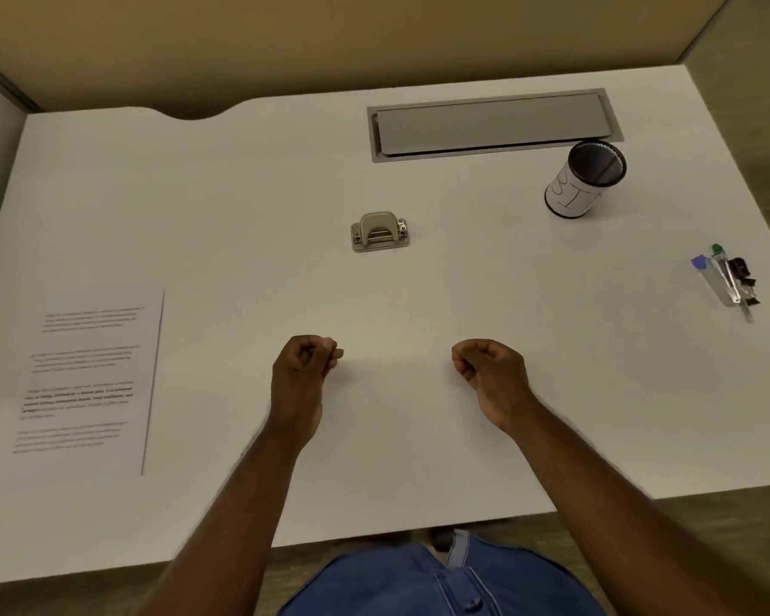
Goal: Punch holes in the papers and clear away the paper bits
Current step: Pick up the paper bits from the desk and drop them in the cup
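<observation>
While both hands, the left hand (305,364) and right hand (485,369), are being held curled and empty, the papers (92,375) are lying lengthwise far left, nearer the left, the hole punch (379,232) ahead.

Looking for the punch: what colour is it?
Beige-grey with metal parts, the punch shows in the head view, mid-desk.

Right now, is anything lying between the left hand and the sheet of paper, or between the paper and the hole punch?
Nothing visible. The left hand has bare white desk between it and the printed paper at the left edge. From the paper up to the hole punch at mid-desk the surface is also bare. The cup and pens sit far right.
</observation>
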The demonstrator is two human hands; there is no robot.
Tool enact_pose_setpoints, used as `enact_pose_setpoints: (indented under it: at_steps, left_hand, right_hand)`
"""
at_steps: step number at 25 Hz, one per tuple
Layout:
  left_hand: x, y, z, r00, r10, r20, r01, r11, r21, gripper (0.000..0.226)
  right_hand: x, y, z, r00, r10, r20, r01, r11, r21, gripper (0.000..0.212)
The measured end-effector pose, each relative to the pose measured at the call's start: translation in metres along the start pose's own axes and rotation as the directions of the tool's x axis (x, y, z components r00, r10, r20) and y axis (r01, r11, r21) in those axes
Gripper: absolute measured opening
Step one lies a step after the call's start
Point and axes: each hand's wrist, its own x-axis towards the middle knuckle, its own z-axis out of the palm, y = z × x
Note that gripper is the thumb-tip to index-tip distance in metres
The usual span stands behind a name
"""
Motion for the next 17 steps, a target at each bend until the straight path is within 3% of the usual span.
enact_pose_setpoints:
  at_steps: [6, 10, 14, 17]
  left_hand:
    - [-0.017, 0.001, 0.045, 0.980, -0.071, 0.185, 0.062, 0.997, 0.052, 0.005]
    - [-0.003, 0.010, 0.122, 0.957, -0.069, 0.283, 0.026, 0.988, 0.152, 0.010]
    - [0.038, 0.041, 0.239, 0.924, 0.044, 0.379, -0.151, 0.954, 0.258, 0.011]
    - [0.073, 0.066, 0.332, 0.911, 0.157, 0.381, -0.289, 0.903, 0.318, 0.014]
  right_hand:
    - [-0.010, -0.030, -0.035, 1.000, -0.008, -0.023, 0.012, 0.977, 0.215, 0.015]
    - [0.014, -0.087, -0.075, 0.991, -0.073, -0.113, 0.099, 0.965, 0.243, 0.013]
    - [0.067, -0.169, -0.112, 0.949, -0.229, -0.216, 0.237, 0.971, 0.014, 0.017]
    - [0.113, -0.226, -0.126, 0.907, -0.369, -0.200, 0.321, 0.917, -0.238, 0.011]
